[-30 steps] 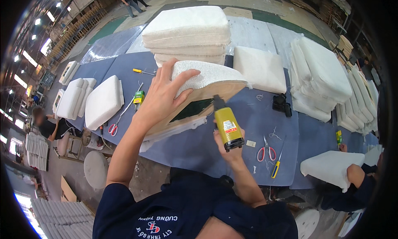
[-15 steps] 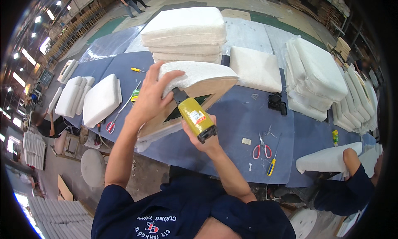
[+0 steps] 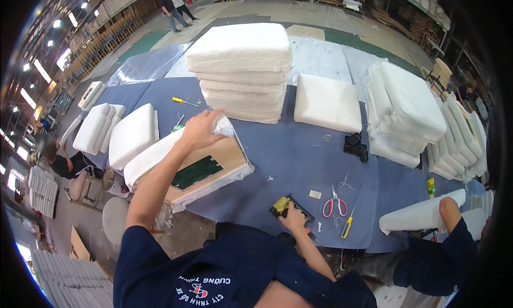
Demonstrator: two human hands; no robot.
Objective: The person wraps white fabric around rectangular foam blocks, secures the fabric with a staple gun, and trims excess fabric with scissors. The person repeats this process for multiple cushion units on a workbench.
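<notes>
My left hand (image 3: 200, 130) grips the top edge of a white padded seat (image 3: 214, 188), which stands tilted on the blue-covered table with its wooden underside toward me. A dark green panel (image 3: 197, 173) shows in the opening of that wood. Beside the table's front edge, my right hand (image 3: 293, 218) is closed around a yellow and black staple gun (image 3: 280, 205), low over the tabletop and apart from the seat. Right of it lie red-handled scissors (image 3: 334, 204), a yellow-handled screwdriver (image 3: 347, 228) and a small pale label (image 3: 315, 194).
A tall stack of white cushions (image 3: 240, 51) stands behind the seat, with a single cushion (image 3: 327, 100) to its right. A black tool (image 3: 355, 146) lies near another cushion stack (image 3: 409, 105). At the right, a co-worker's arm (image 3: 454, 214) rests on a white piece. More cushions (image 3: 133, 134) sit left.
The staple gun has gone from the seat's edge down and right to the table's front, still in my right hand. The seat has turned and shifted left, and my left hand now grips its upper corner.
</notes>
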